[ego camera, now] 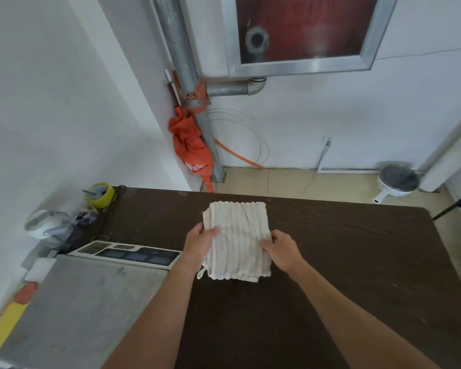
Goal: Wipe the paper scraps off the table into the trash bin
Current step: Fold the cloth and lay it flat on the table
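Observation:
A folded cream ribbed cloth (237, 235) lies flat on the dark brown table (343, 262), near its far edge. My left hand (198, 242) grips the cloth's left edge, thumb on top. My right hand (281, 250) pinches its right edge. I see no paper scraps on the table. A white bin with a dark lid (398, 182) stands on the floor at the far right, beyond the table.
A grey weighing scale (77, 302) with a display panel (128, 253) fills the table's left side. A yellow cup (101, 194) and a white kettle-like object (43, 225) sit at the left wall. An orange umbrella (190, 147) hangs on a pipe behind the table.

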